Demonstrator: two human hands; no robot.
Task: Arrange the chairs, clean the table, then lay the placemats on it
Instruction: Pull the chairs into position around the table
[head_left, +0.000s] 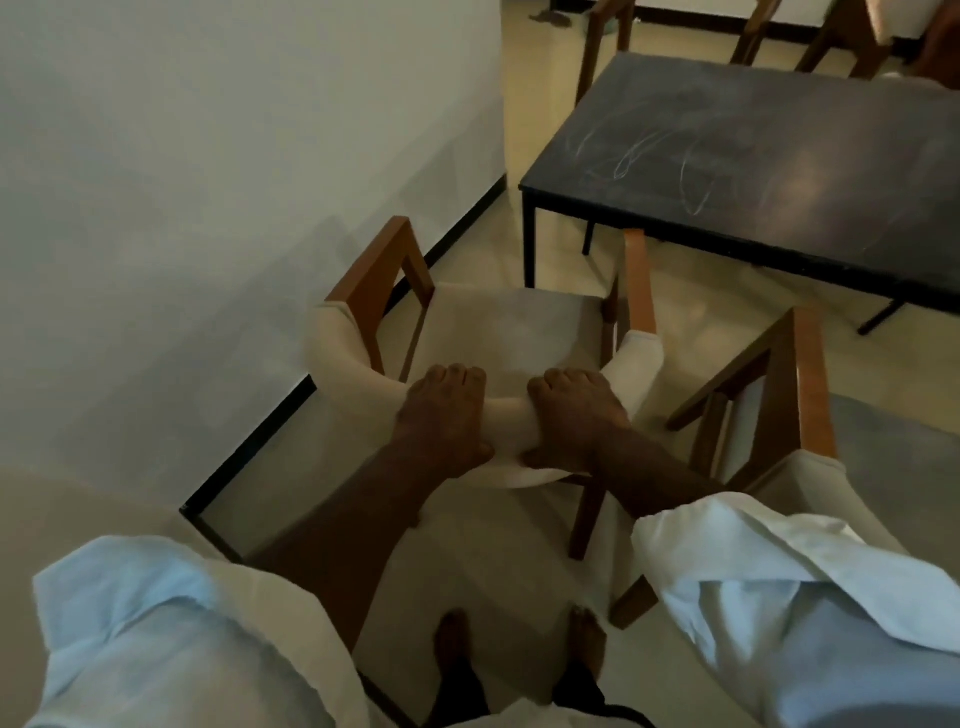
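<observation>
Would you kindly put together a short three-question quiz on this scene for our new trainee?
1. True or false: the left hand and right hand both grip the padded backrest of the near chair.
2. The black table shows on top: A placemats, B pale scribbled marks, C plates.
3. Fill in: a second chair stands to the near chair's ____ side.
Key: 1 true; 2 B; 3 right.

Armchair: brown wooden frame, cream cloth padding. Table surface: matt black, smeared with pale streaks, on thin dark legs. Floor: smooth, glossy.
</observation>
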